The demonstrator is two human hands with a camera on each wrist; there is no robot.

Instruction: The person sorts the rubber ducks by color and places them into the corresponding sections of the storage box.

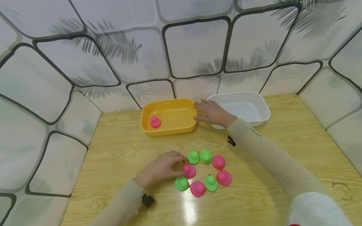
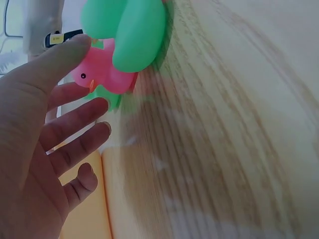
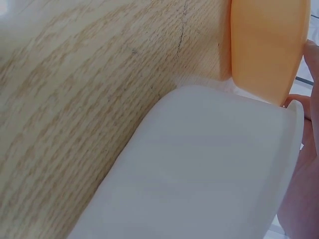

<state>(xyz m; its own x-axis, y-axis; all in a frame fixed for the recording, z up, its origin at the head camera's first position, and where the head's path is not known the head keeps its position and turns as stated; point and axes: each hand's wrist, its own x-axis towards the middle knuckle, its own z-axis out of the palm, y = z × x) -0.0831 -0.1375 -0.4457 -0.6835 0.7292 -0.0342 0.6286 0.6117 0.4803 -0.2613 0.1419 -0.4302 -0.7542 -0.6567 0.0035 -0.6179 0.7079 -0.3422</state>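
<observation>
My left hand (image 1: pixel 162 168) reaches in from the left at a pink rubber duck (image 1: pixel 189 171). In the left wrist view the thumb and loosely bent fingers (image 2: pixel 82 119) spread around the pink duck (image 2: pixel 107 72), with a gap showing between them; a green duck (image 2: pixel 142 35) partly covers it. Several more green ducks (image 1: pixel 205 156) and pink ducks (image 1: pixel 224 178) form a rough ring on the table. My right hand (image 1: pixel 212 113) is extended at the right end of the yellow tub (image 1: pixel 169 131), its fingertips at the rim. One pink duck (image 1: pixel 155 121) sits inside that tub.
A white tub (image 1: pixel 260 121) stands right of the yellow one, partly behind my right hand and forearm. Both tubs are near the back edge of the wooden table (image 1: pixel 113 163). Patterned fabric walls (image 1: pixel 195 47) enclose the table at the back and sides.
</observation>
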